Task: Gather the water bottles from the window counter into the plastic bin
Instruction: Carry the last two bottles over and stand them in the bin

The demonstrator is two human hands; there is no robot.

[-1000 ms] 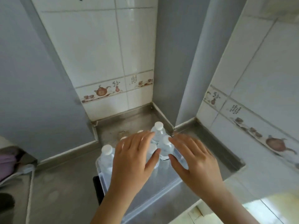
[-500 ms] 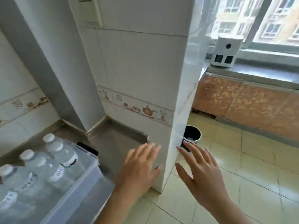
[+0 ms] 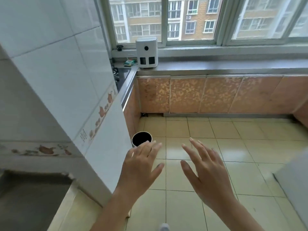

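We hold both forearms out ahead, left hand [image 3: 141, 165] and right hand [image 3: 206, 170] side by side, palms down, fingers spread, gripping nothing.

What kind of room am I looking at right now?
Most likely a home kitchen: a gas hob set into a steel counter under the window, patterned cabinet doors below, tiled walls and floor. Both hands are empty.
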